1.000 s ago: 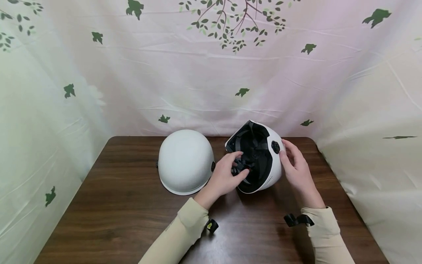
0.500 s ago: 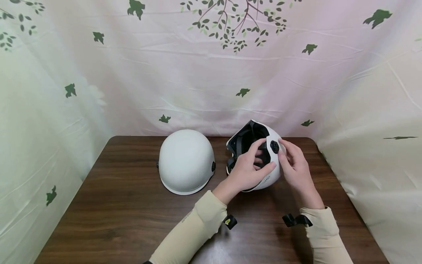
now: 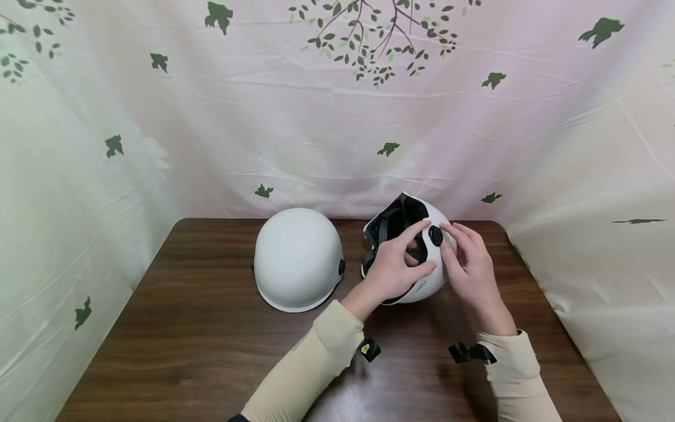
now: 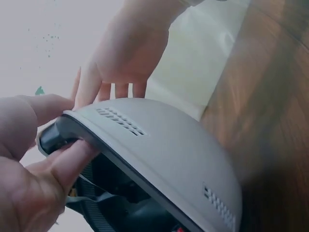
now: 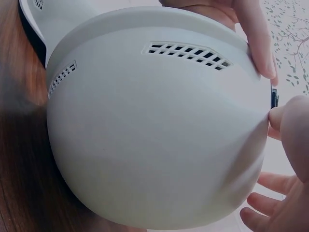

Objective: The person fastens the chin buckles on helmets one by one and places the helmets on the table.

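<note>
A white helmet (image 3: 435,282) lies tipped on its side toward the back right, its black-lined opening facing left. My left hand (image 3: 391,271) grips its near rim, fingers inside the opening and thumb on the outer shell. On the helmet's side sits a round black knob (image 3: 435,235). The right hand (image 3: 473,278) holds the shell there, thumb and index finger right at the knob. In the left wrist view, dark straps (image 4: 99,197) hang inside the helmet. The right wrist view shows the smooth shell (image 5: 154,135) with slotted vents.
Another white helmet (image 3: 297,258) rests dome up to the left, close by. Both stand on a dark brown wooden table (image 3: 211,351). A pale curtain (image 3: 316,146) with leaf and bird prints hangs behind and along both sides.
My left hand has moved right, from the black straps within the opening to the helmet's rim. The right hand has shifted slightly left, closer around the knob. The helmet has turned slightly.
</note>
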Demonstrator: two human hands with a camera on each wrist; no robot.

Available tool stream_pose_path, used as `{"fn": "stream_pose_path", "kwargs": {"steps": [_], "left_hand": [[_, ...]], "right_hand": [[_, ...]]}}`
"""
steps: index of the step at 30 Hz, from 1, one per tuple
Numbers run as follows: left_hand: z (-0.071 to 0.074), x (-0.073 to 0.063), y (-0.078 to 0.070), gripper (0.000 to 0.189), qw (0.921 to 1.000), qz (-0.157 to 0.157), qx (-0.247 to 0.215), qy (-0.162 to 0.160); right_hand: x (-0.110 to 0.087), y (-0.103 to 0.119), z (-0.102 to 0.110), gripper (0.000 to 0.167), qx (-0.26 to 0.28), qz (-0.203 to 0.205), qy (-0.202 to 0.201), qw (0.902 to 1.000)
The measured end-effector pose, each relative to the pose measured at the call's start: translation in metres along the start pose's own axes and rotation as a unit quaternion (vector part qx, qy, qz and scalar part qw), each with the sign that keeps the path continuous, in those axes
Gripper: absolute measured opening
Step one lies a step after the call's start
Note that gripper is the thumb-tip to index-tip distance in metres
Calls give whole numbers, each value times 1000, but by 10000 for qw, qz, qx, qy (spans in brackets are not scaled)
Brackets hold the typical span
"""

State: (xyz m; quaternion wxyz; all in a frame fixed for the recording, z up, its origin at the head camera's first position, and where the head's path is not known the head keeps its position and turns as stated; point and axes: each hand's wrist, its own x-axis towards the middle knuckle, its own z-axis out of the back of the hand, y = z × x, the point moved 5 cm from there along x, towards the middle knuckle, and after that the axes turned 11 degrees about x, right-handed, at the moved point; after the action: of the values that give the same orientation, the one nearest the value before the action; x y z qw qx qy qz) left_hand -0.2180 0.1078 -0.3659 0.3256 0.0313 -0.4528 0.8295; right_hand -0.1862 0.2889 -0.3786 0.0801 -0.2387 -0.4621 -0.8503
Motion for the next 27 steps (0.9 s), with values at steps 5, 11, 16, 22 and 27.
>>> {"fn": "stream_pose_path", "kwargs": {"steps": [5,11,16,22,27], "left_hand": [[-2,-5,9,74,9980,-34,-622,-62],[0,-10,13,75,9926,-97,-1190,-216],[1,-9,15,75,9875,-145,-1538,-329],[2,-8,19,76,9824,-197,-1785,-512],[4,-11,22,75,9777,-133,-2000,-625]], "right_hand": [[-3,-1,-3,40,2,12,47,10000],[-3,-1,-6,40,24,92,50,9999],[-1,2,-5,41,68,79,33,9999],[5,4,-4,41,205,96,32,9997],[8,5,-5,42,220,98,26,9997]]}}
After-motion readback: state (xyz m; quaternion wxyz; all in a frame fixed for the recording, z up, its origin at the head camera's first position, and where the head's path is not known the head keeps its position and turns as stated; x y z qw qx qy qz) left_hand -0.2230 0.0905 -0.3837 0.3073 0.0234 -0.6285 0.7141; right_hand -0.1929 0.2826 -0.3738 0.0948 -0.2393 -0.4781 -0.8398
